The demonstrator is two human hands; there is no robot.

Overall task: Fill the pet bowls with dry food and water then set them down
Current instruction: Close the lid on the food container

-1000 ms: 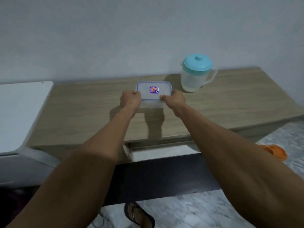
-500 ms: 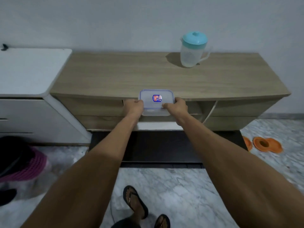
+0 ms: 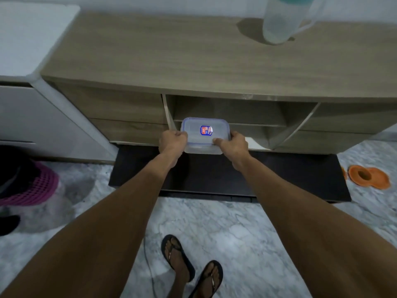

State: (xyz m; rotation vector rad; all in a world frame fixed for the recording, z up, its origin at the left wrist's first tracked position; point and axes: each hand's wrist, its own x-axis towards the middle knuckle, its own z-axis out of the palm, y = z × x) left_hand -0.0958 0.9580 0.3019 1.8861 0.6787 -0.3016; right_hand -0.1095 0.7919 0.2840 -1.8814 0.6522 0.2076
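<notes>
container: clear lidded tub (image 3: 205, 136), left hand (image 3: 173, 141) and right hand (image 3: 233, 145) gripping its ends
behind: wooden cabinet (image 3: 163, 59)

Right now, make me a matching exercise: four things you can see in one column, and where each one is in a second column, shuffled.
Things
1. clear lidded container
2. pitcher
3. orange bowls
4. pink mesh basket

Places
a. on the floor at the right, past the end of the dark mat
b. on top of the wooden cabinet
c. held between the left hand and right hand
d. on the floor at the far left

Pairs: 1-c, 2-b, 3-a, 4-d
</notes>
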